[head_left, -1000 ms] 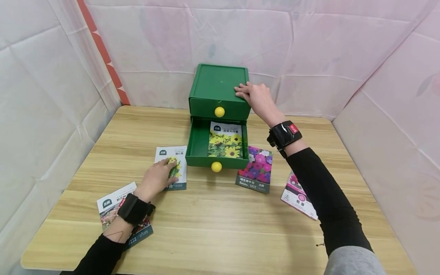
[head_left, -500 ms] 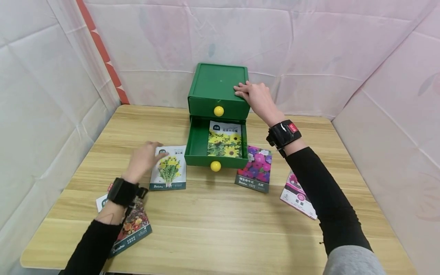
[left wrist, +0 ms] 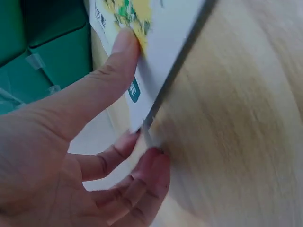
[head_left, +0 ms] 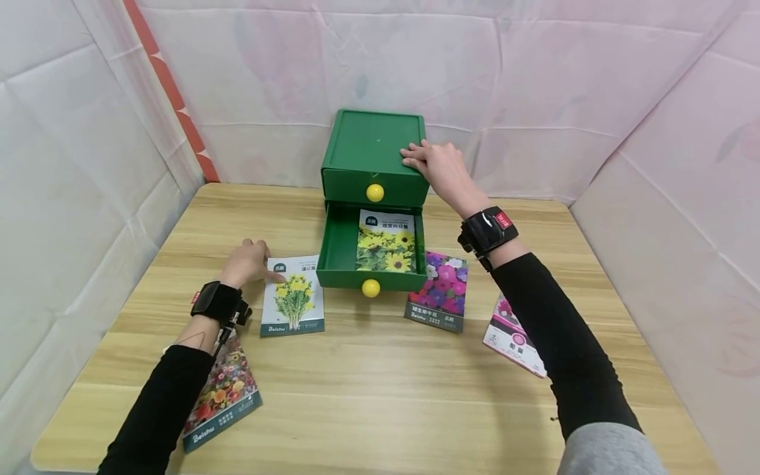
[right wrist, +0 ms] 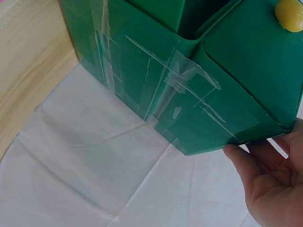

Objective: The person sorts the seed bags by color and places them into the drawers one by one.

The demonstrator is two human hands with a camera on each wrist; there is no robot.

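"Beishu" legible along bottom band of dandelion seed packet (head_left: 293,295), purple-flower seed packet (head_left: 438,291) and mixed-flower seed packet (head_left: 221,393). "观赏向日葵" at top of sunflower seed packet (head_left: 386,241) in open drawer (head_left: 336,244). Other Chinese print on packets too small to read.

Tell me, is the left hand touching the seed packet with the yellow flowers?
Touching. The left wrist view shows the left hand pinching the seed packet: thumb on its printed face, fingers at its edge.
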